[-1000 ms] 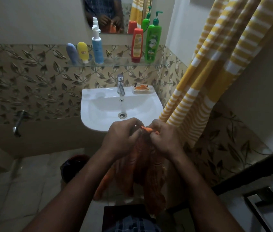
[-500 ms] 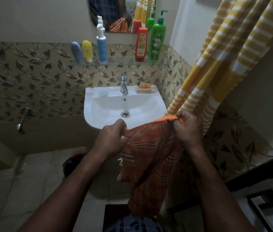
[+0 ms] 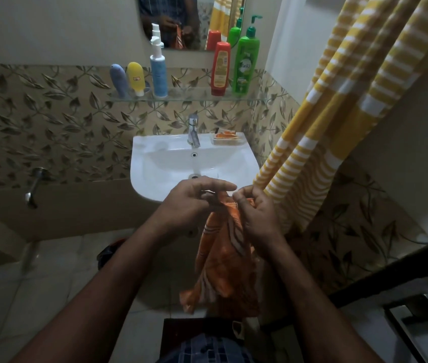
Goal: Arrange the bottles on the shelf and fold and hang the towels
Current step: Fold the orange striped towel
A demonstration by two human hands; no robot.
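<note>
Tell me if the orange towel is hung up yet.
No, the left hand and right hand hold the towel before the sink.

Left hand [image 3: 192, 203] and right hand [image 3: 256, 213] bare, forearms bare too; blue checked garment [image 3: 207, 348] at the waist.

Bunched orange towel [image 3: 224, 260], dangling; five upright bottles [image 3: 159, 74] on glass shelf [image 3: 189, 96]
</note>
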